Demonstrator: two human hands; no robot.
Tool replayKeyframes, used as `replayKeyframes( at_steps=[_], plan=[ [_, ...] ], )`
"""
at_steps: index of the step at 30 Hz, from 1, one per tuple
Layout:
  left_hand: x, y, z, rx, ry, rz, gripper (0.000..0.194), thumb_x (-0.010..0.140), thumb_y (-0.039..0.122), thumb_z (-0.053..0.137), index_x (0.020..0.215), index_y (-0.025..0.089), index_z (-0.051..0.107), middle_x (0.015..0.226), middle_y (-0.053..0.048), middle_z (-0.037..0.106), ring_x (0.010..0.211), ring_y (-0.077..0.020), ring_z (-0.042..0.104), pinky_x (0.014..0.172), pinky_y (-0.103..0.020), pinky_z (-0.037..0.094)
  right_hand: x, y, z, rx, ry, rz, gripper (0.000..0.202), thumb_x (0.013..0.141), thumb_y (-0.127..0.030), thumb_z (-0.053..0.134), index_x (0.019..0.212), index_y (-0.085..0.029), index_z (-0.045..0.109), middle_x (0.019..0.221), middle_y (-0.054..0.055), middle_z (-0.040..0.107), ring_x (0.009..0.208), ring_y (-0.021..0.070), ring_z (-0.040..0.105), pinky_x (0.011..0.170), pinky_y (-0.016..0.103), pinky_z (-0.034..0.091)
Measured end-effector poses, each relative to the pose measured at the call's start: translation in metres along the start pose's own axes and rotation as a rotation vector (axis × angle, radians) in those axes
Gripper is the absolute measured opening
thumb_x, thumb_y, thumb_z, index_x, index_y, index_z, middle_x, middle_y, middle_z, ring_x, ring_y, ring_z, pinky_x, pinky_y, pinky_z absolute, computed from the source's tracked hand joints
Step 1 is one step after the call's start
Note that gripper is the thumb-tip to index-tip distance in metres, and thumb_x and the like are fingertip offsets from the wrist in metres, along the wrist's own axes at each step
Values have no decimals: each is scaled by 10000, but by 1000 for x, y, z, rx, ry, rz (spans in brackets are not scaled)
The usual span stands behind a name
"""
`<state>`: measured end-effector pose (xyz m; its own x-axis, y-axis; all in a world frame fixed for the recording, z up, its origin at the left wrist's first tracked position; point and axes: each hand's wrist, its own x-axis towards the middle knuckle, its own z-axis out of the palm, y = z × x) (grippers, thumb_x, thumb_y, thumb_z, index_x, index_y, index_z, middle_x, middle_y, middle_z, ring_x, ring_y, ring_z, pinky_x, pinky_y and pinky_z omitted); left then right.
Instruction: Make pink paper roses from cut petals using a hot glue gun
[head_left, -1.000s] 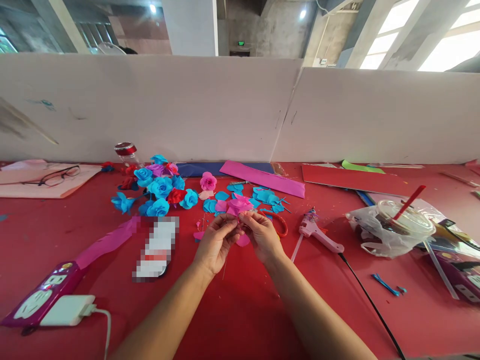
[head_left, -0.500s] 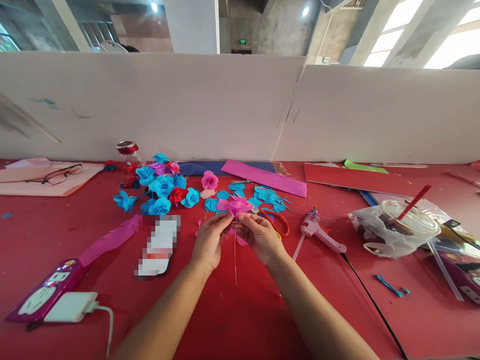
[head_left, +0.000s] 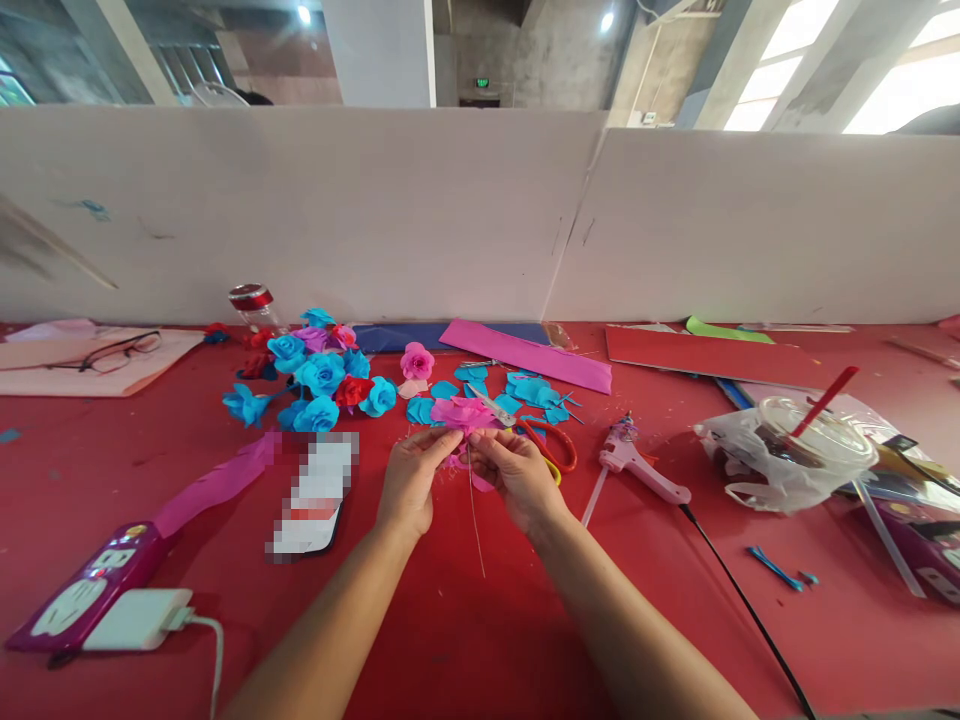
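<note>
Between my two hands is a pink paper flower point(head_left: 460, 411) with a thin wire stem point(head_left: 474, 520) hanging down below it. My left hand point(head_left: 414, 478) pinches the flower's base from the left, thumb and fingers closed. From the right, my right hand point(head_left: 517, 475) pinches the same base by the stem. Just behind the flower lie scissors point(head_left: 551, 440) with orange and yellow handles, their blades partly covered by it. Loose blue paper petals point(head_left: 531, 388) are scattered past my hands, and some pink petals lie partly hidden beneath them.
Blue, red and purple paper flowers point(head_left: 322, 373) are heaped at the left, behind a phone point(head_left: 319, 500). A pink glue gun point(head_left: 637, 465) with a black cord lies right of my hands. Farther right stands a lidded drink cup point(head_left: 814, 435) in a plastic bag. A white partition point(head_left: 300, 210) closes the back.
The flower has tilted and dropped slightly to the left, so more of the scissor blades shows. The wire's lower end has swung right. Both hands keep their pinch.
</note>
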<state>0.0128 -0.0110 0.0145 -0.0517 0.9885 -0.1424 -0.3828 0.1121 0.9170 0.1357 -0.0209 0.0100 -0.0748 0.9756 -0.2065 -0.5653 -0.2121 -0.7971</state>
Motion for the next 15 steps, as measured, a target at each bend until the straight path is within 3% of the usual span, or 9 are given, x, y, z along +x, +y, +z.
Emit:
replayKeyframes(
  at_steps=[6, 15],
  plan=[
    [0, 4, -2, -10, 2, 86, 153, 666, 307, 731, 733, 171, 747, 760, -37, 727, 731, -144, 622, 697, -249, 456, 1, -1, -1, 64, 23, 20, 241, 566, -305, 842, 687, -153, 699, 576, 1, 681, 525, 77, 606, 532, 173, 452],
    [0, 0, -2, 82, 11, 59, 157, 625, 274, 772, 742, 173, 743, 753, -36, 733, 731, -159, 644, 717, -269, 483, 0, 1, 0, 48, 9, 24, 243, 573, -323, 838, 693, -158, 705, 580, -4, 676, 503, 69, 587, 497, 169, 424]
  ],
)
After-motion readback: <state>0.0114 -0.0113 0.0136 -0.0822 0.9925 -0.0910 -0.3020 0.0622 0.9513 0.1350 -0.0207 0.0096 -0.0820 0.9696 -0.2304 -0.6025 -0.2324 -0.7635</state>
